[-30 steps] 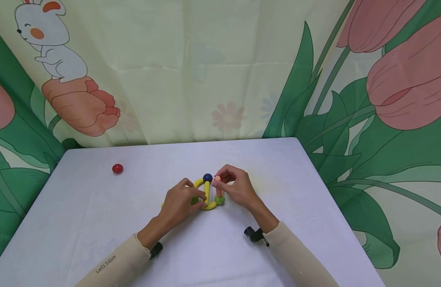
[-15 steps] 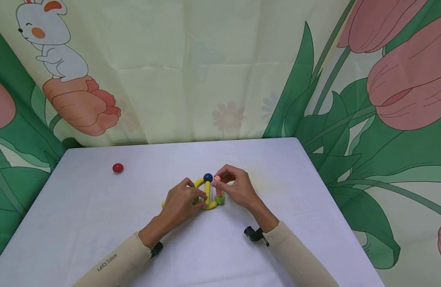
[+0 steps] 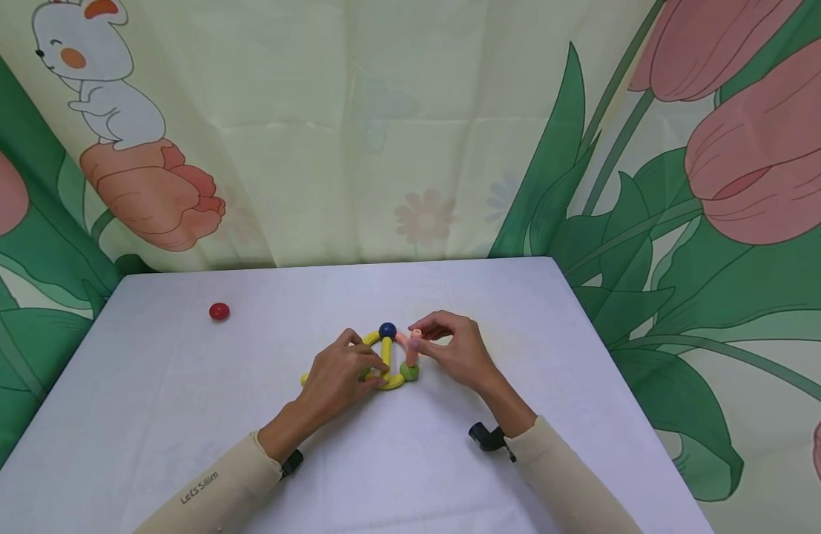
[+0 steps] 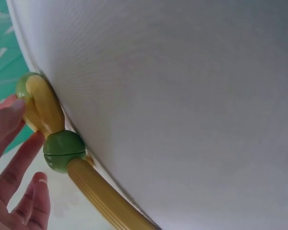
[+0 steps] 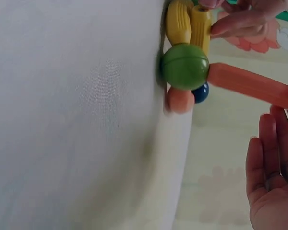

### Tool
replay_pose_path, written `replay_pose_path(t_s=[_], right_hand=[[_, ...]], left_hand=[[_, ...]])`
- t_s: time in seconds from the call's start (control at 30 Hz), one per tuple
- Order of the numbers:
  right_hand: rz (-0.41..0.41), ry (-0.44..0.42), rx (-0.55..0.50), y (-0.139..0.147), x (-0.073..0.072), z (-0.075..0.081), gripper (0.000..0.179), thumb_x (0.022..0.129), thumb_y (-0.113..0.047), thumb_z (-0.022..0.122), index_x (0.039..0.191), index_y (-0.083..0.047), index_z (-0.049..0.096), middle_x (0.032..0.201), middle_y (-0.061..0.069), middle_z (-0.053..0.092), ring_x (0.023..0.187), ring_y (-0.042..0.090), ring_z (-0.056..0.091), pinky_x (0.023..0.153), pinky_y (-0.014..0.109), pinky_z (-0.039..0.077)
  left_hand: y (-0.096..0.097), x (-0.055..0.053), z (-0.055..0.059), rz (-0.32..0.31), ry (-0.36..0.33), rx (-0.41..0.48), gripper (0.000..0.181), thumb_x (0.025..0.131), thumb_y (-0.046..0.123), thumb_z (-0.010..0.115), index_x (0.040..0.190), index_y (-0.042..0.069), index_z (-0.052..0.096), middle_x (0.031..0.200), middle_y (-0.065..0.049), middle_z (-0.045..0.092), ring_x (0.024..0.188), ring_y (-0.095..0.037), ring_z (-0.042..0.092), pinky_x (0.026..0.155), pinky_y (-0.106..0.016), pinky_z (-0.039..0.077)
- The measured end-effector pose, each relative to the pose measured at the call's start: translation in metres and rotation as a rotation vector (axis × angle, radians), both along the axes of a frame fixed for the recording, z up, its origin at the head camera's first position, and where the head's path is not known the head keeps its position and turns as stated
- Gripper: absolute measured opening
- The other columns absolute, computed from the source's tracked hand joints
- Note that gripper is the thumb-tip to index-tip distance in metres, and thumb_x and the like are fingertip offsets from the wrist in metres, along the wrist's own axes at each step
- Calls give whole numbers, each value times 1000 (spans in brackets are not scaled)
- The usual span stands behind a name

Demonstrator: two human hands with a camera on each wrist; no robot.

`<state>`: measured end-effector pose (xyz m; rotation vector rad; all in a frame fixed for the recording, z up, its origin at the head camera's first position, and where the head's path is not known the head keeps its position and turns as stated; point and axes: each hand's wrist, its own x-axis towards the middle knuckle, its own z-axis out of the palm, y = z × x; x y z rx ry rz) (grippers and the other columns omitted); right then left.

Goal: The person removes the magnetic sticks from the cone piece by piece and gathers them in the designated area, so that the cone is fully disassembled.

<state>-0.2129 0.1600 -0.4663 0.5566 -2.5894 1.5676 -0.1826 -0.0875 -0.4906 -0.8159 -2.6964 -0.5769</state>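
Where the head view looks down on the table (image 3: 410,460), the frame of rods and balls (image 3: 386,359) sits between my hands, its base apparently mostly joined. The blue ball (image 3: 387,331) is at the far side, and a curved pink rod (image 3: 401,339) runs from it toward a green ball (image 3: 409,372). My right hand (image 3: 458,348) pinches an upright pink rod (image 3: 411,354) near its top, which carries no ball. My left hand (image 3: 340,371) hides part of the frame's left side. The red ball (image 3: 219,311) lies well apart, attached to nothing.

From my left wrist, I see a second green ball (image 4: 65,151) linking a curved yellow rod (image 4: 50,108) to a long yellow rod (image 4: 108,197); I count that stretch as done.

From my right wrist, my left finger and thumb appear to pinch a straight yellow rod (image 5: 200,28), raised above the curved one, its near end bare. The upright pink rod's foot meets its green ball, and my spare right fingers extend below it. I judge the upper part unfinished: neither raised rod's free end has a ball.
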Motion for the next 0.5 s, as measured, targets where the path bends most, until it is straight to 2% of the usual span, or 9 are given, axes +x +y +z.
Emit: replay_pose_path(t_s=[0.33,0.5], right_hand=[[-19,-6,58,31,5,3,19,90,-22,87,108,-20,80,103,-5,78,95,16,72,94,59,59],[-27,-13,113,45,7,1,21,90,-19,87,109,-14,81,101,-4,79,93,15,73,93,59,59]], left_hand=[[-1,-1,-1,-5,28,1,21,78,30,97,96,27,87,99,13,82,100,-9,57,72,-24,54],[-1,-1,-2,-6,49,5,21,77,30,97,95,27,87,98,13,82,99,-9,58,72,-24,54]])
